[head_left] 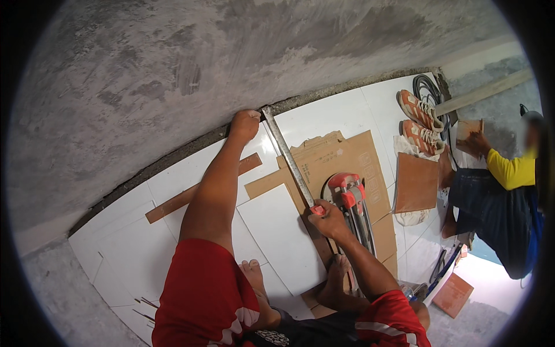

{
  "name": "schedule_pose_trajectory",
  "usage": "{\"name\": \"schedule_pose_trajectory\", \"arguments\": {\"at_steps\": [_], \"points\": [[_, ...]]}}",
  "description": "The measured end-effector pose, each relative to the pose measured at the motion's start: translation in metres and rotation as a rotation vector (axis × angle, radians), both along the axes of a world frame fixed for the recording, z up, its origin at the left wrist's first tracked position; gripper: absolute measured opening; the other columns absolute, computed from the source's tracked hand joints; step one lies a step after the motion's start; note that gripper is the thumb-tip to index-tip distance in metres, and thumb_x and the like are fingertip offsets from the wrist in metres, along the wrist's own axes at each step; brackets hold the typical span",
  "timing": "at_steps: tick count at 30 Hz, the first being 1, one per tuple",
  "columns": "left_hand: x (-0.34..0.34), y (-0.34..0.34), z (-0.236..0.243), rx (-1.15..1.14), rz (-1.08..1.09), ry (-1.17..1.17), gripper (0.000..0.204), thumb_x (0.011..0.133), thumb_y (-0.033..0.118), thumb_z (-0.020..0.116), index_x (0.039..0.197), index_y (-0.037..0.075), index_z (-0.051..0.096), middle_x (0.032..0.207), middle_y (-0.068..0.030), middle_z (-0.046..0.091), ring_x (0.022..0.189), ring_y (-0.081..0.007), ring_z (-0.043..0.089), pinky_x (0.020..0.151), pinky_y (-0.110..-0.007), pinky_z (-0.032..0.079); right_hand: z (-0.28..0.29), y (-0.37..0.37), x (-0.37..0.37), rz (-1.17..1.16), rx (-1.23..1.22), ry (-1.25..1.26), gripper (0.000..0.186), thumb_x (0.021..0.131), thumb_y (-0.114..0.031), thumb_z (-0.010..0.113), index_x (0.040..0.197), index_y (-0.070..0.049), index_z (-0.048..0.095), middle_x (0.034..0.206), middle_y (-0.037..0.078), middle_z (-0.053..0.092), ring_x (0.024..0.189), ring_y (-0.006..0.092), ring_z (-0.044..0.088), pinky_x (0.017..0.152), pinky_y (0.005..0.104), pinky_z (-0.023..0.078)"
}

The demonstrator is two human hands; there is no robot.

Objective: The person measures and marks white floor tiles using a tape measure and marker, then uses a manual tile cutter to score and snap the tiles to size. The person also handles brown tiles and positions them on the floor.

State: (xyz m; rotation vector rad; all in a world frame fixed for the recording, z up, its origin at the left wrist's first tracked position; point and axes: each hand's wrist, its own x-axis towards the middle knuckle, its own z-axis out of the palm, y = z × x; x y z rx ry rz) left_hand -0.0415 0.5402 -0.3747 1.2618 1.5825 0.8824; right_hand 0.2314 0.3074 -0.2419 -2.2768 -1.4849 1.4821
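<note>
A steel tape blade [284, 144] stretches from the gap at the wall's foot across a white tile and cardboard. My left hand [244, 124] is closed at its far end, fingertips on the blade. My right hand [329, 222] grips the red tape measure case [318, 210]. Just right of it lies a red tile cutter [350, 194] on flattened cardboard [370, 156]. A loose white tile [274, 231] lies below the tape, left of the cutter. A narrow brown strip [167, 211] lies on the tiles, partly behind my left forearm.
The grey wall [231, 52] runs behind the tiles. At right are shoes [419, 110], a coiled cable [428, 87], a plank [491, 89] and brown tiles [416, 182]. A person in yellow [509, 168] holds a brown piece [468, 128]. My bare feet rest below.
</note>
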Motion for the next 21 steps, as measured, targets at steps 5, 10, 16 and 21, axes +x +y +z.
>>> {"name": "schedule_pose_trajectory", "arguments": {"at_steps": [5, 10, 16, 21], "points": [[0.004, 0.002, 0.015, -0.027, -0.052, 0.146, 0.019, 0.088, 0.011, 0.059, 0.093, -0.001, 0.073, 0.074, -0.0129, 0.067, 0.069, -0.0173, 0.06, 0.067, -0.034, 0.048, -0.012, -0.003, 0.0, 0.017, 0.022, -0.056, 0.06, 0.076, -0.031, 0.071, 0.13, -0.006, 0.061, 0.11, 0.019, 0.071, 0.105, 0.0324, 0.068, 0.095, 0.0369, 0.051], [-0.001, 0.003, 0.009, -0.052, -0.029, 0.18, 0.018, 0.086, 0.012, 0.06, 0.092, 0.002, 0.074, 0.074, -0.0137, 0.068, 0.068, -0.018, 0.061, 0.065, -0.035, 0.048, 0.001, 0.002, -0.013, 0.021, 0.042, 0.016, 0.063, 0.075, -0.031, 0.071, 0.131, -0.003, 0.06, 0.111, 0.018, 0.071, 0.104, 0.0307, 0.068, 0.094, 0.0359, 0.051], [0.006, 0.003, 0.011, -0.049, 0.025, 0.177, 0.019, 0.086, 0.013, 0.061, 0.093, 0.002, 0.075, 0.079, -0.0149, 0.071, 0.071, -0.0204, 0.065, 0.069, -0.035, 0.05, -0.004, -0.002, -0.015, 0.035, 0.058, -0.044, 0.062, 0.076, -0.03, 0.071, 0.131, -0.003, 0.06, 0.109, 0.02, 0.071, 0.103, 0.0309, 0.068, 0.094, 0.0364, 0.051], [0.007, 0.001, 0.009, -0.04, 0.018, 0.231, 0.021, 0.087, 0.016, 0.063, 0.095, 0.002, 0.076, 0.085, -0.0196, 0.072, 0.076, -0.0262, 0.07, 0.073, -0.037, 0.052, -0.002, -0.007, -0.02, 0.028, 0.103, -0.027, 0.055, 0.076, -0.027, 0.074, 0.125, -0.005, 0.062, 0.104, 0.018, 0.071, 0.1, 0.034, 0.068, 0.091, 0.0393, 0.052]]}}
